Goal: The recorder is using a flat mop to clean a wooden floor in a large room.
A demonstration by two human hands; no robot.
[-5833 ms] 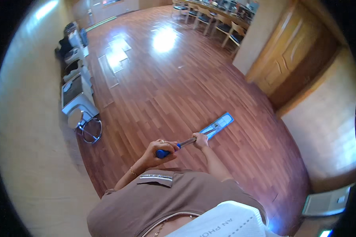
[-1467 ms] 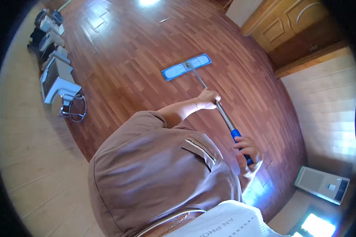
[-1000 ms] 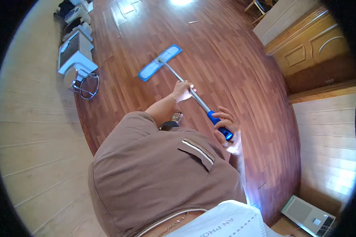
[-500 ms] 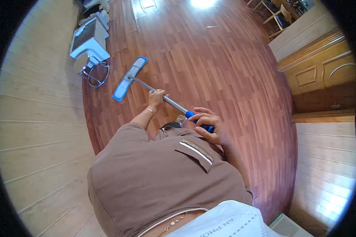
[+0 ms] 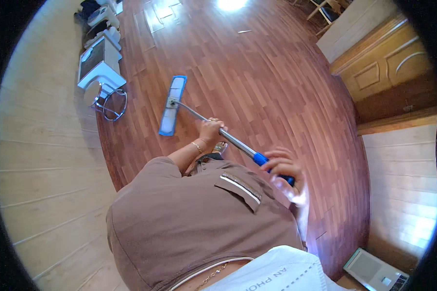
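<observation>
A flat mop [image 5: 169, 120] with a long pale head edged in blue lies on the wooden floor ahead of me. Its metal pole slants back toward my right side. Partway down the pole, my left hand [image 5: 211, 132] is closed round it, a bracelet on the wrist. My right hand [image 5: 287, 173], slightly blurred, curls loosely round the blue and black grip [image 5: 261, 159] at the pole's upper end. Part of that grip is hidden by the fingers.
Along the left wall stand a round stool [image 5: 93, 93] with metal legs and a white cabinet [image 5: 101, 72]. A wooden door [image 5: 374, 72] is at the right. My foot [image 5: 220, 147] shows below the pole. A pale boxy appliance [image 5: 374, 269] sits at lower right; chairs [image 5: 329, 12] stand far right.
Both hands have moved right and a little nearer with the pole. The mop head has shifted right and nearer and turned more upright in view. The surroundings have shifted somewhat too.
</observation>
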